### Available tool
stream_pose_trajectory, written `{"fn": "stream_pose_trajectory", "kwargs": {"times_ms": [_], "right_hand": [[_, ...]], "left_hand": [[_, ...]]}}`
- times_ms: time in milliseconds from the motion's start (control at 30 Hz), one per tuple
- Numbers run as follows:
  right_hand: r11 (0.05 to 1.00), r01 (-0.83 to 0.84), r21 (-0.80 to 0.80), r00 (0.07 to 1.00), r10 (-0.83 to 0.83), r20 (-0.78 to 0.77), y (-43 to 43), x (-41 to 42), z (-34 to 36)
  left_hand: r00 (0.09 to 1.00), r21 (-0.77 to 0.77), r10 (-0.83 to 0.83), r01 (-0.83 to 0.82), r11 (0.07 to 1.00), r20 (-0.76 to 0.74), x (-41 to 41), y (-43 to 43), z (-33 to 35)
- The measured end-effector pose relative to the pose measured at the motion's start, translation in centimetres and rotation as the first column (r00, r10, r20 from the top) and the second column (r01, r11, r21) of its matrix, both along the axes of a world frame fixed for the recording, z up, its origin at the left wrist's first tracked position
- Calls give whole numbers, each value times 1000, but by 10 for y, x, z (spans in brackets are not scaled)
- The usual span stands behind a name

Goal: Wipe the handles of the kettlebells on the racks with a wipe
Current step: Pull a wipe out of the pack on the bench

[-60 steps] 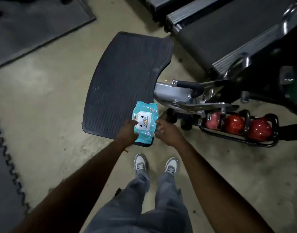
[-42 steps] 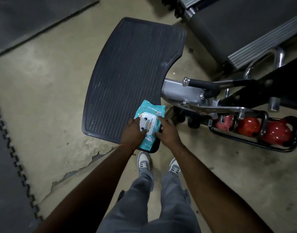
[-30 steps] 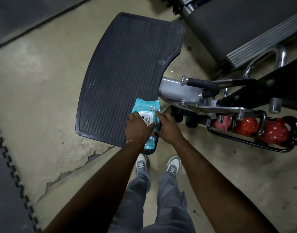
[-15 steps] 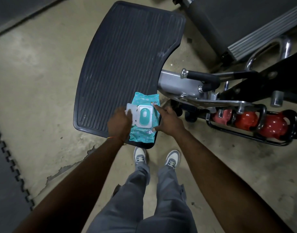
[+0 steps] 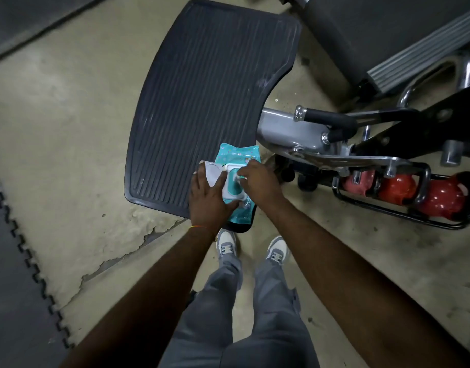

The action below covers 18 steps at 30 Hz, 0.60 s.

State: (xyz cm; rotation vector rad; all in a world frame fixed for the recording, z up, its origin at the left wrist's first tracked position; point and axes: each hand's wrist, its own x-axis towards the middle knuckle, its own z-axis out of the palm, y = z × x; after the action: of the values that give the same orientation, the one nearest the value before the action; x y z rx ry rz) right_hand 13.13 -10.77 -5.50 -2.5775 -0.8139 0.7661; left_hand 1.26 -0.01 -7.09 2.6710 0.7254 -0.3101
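Note:
A teal pack of wipes (image 5: 238, 155) lies on the near corner of a ribbed black platform (image 5: 207, 96), its white lid flipped open to the left. My left hand (image 5: 208, 199) holds the pack and lid steady. My right hand (image 5: 259, 181) pinches a bit of white wipe (image 5: 236, 177) at the pack's opening. Three red kettlebells (image 5: 393, 189) with black handles sit in a low black rack (image 5: 404, 216) on the floor to the right, apart from both hands.
A grey metal machine arm with black grips (image 5: 308, 128) juts out beside the platform. A treadmill deck (image 5: 382, 35) lies at the upper right. Interlocking dark floor mats (image 5: 13, 274) edge the left. My feet (image 5: 252, 248) stand on cracked concrete.
The pack's lid went from shut to flipped open. My right hand moved from the pack's side onto the opening and now pinches the wipe. My left hand shifted onto the lid.

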Motion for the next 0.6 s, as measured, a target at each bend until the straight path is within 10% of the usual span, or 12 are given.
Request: {"fn": "stream_pose_trajectory", "kwargs": {"times_ms": [600], "right_hand": [[979, -174, -103, 968, 189, 163, 16, 8, -3]], "left_hand": [[1000, 16, -12, 12, 1000, 28, 4, 0, -7]]}}
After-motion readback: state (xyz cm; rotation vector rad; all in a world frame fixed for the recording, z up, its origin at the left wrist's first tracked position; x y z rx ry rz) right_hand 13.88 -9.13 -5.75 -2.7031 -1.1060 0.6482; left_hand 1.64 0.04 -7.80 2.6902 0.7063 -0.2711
